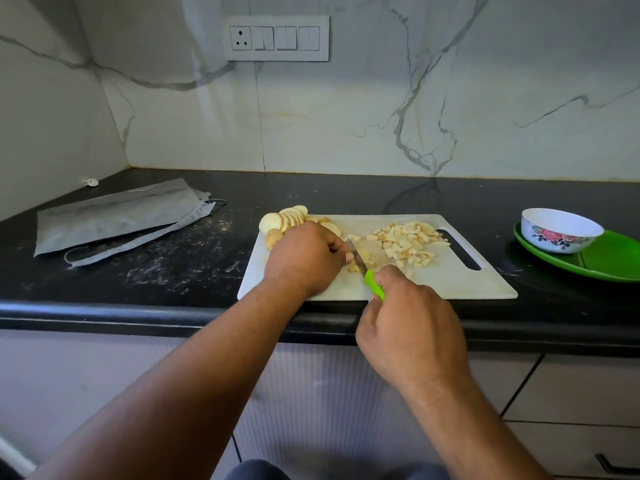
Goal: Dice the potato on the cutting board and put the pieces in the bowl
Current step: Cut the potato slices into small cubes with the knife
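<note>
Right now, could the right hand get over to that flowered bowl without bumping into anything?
Probably yes. The bowl sits on the green plate off to the right of the cutting board, with only bare counter between. But the right hand grips the knife, so it would carry that along.

dim, even light | countertop [381, 195] sheen | edges bowed, perhaps slightly soft

Bare forearms, no sleeves visible.
</note>
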`<state>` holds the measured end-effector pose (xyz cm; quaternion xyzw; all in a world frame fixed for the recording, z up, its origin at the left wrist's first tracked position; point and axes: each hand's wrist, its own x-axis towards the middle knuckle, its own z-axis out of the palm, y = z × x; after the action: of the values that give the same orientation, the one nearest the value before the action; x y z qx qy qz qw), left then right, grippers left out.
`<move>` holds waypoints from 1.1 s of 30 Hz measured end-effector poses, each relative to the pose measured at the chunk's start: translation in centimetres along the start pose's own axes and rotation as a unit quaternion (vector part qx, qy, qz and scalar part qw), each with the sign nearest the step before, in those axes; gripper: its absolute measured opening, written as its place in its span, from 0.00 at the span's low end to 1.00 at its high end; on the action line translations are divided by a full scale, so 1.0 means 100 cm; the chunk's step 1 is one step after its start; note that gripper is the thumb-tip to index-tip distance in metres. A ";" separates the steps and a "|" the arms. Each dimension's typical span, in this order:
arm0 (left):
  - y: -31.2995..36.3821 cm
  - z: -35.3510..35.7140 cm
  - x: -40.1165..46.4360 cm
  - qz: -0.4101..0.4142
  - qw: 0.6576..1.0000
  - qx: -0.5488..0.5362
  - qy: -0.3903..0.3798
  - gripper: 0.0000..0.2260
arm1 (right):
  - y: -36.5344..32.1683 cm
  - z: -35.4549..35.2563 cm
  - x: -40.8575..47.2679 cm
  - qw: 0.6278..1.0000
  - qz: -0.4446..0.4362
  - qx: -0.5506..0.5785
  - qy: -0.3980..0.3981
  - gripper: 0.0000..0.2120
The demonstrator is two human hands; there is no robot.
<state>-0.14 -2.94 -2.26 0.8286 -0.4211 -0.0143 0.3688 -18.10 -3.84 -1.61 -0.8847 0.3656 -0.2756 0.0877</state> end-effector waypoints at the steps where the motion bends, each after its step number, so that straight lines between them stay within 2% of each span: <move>1: 0.001 0.000 0.000 -0.001 1.000 0.002 -0.002 0.03 | 0.002 -0.002 -0.004 1.000 -0.001 0.004 -0.005 0.14; 5: 0.004 0.000 -0.001 -0.002 1.000 0.013 -0.007 0.04 | 0.012 -0.015 -0.024 1.000 -0.007 0.009 -0.015 0.11; 12: 0.005 -0.002 -0.001 0.019 0.999 0.013 -0.031 0.09 | 0.014 -0.025 -0.017 1.000 0.000 0.000 0.027 0.13; 16: 0.005 -0.003 -0.006 0.046 0.998 -0.022 0.028 0.08 | 0.013 -0.022 -0.001 0.999 0.008 0.009 0.043 0.16; 21: 0.004 -0.004 -0.010 0.059 0.993 -0.073 0.075 0.04 | 0.008 -0.015 0.009 0.999 0.015 0.021 0.046 0.14; 26: 0.004 -0.004 -0.012 0.073 0.990 -0.110 0.052 0.04 | 0.003 -0.007 0.014 0.996 0.033 0.078 0.040 0.12; 33: -0.001 -0.003 -0.006 0.038 0.992 -0.108 0.044 0.04 | 0.006 -0.007 0.018 0.988 0.062 0.134 0.046 0.11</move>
<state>-0.41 -2.29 -2.25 0.7670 -0.4319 -0.0089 0.4744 -17.84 -5.47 -0.50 -0.8269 0.3834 -0.3564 0.2057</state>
